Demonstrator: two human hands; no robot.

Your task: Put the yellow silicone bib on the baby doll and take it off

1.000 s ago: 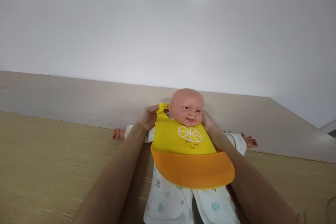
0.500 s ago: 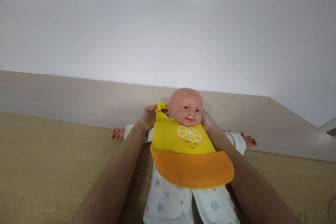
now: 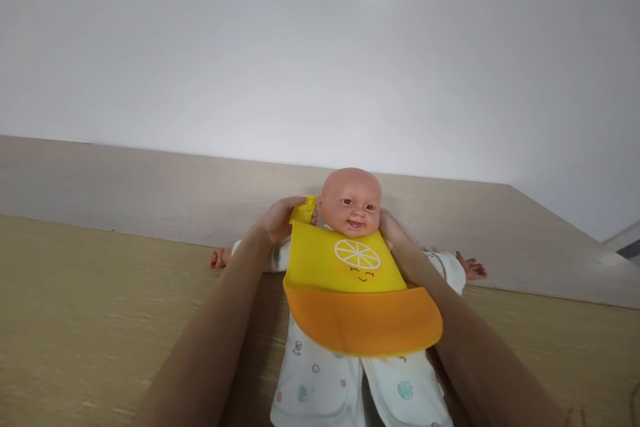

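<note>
A baby doll in white printed clothes lies face up with its arms spread. Over its chest is a yellow bib with a lemon slice print and an orange pocket along the bottom. My left hand pinches the bib's strap beside the doll's head, thumb on top. On the other side, my right hand reaches behind the doll's neck; its fingers are hidden there, so what they hold does not show.
The doll rests on a wooden surface. A paler wooden strip runs behind it, and a white wall panel rises at the back. Ceiling lights show above the panel.
My left thumb has come over the strap, which is now bent closer to the doll's neck. The doll's head has tilted slightly. My right hand stays behind the neck.
</note>
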